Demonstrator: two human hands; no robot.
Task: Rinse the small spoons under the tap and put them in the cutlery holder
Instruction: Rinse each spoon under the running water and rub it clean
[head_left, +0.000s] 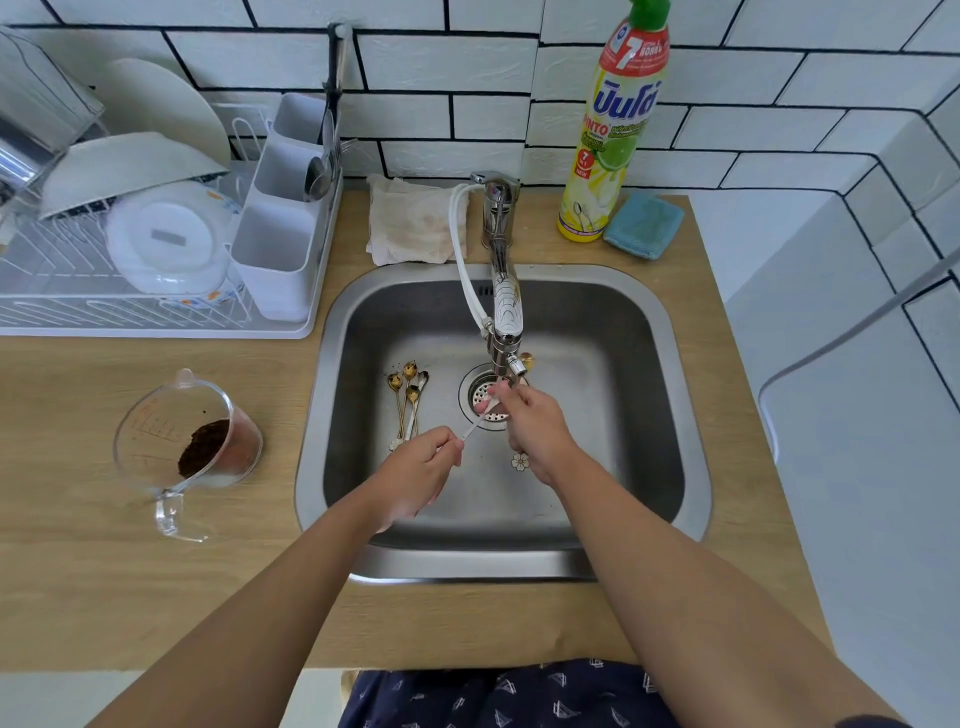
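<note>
Both hands on spoon under tap

On my wooden worktop, left of the basin, stands a clear measuring jug with dark brown grounds inside. Behind it sits my white dish rack, holding an upturned bowl, a plate and a round plastic lid. A stained cloth lies by the wall. To the right stand a dish soap bottle and, just beside it, a blue sponge.
</note>
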